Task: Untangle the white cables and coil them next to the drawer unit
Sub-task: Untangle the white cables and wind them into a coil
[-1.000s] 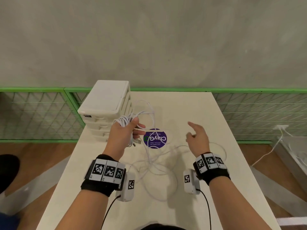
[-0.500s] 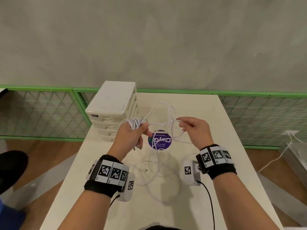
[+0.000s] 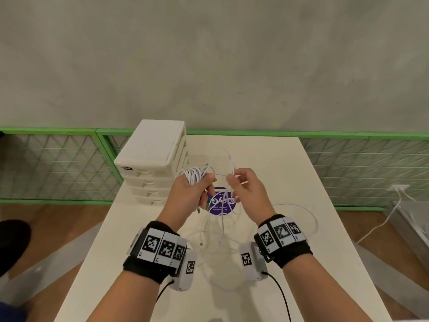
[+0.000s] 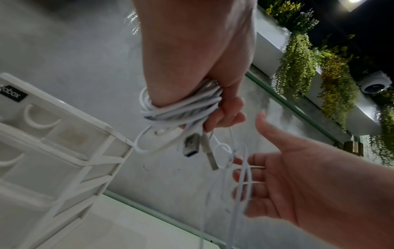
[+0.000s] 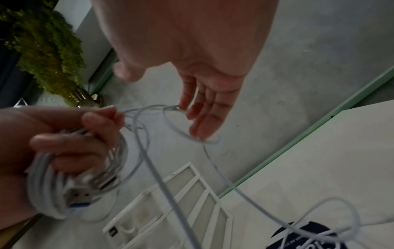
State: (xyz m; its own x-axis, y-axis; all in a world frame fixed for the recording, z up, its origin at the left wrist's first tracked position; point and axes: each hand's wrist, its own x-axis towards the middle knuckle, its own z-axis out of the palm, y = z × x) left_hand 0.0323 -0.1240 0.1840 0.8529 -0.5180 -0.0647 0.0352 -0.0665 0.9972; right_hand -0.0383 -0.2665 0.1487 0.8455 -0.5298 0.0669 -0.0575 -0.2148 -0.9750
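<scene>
My left hand [image 3: 192,191] grips a coil of white cable [image 3: 193,174] wound several times around its palm, just right of the white drawer unit [image 3: 153,156]. In the left wrist view two USB plugs [image 4: 192,144] hang from the coil [image 4: 181,111] below the curled fingers. My right hand [image 3: 248,187] is close beside the left, above the table. Its fingers [image 5: 202,104] are nearly straight, the thumb stands apart, and a thin cable loop [image 5: 170,118] lies across the fingertips. More loose cable [image 3: 220,242] trails down onto the table.
The cream table [image 3: 278,170] carries a round purple sticker [image 3: 221,204] under my hands. A wide cable loop [image 3: 308,217] lies toward the right edge. A green mesh fence [image 3: 359,159] runs behind the table. Another white cord [image 3: 383,224] runs across the floor at right.
My right hand came in from the right, empty a second ago, and lifted a cable loop up beside the left hand. The left hand keeps its coil.
</scene>
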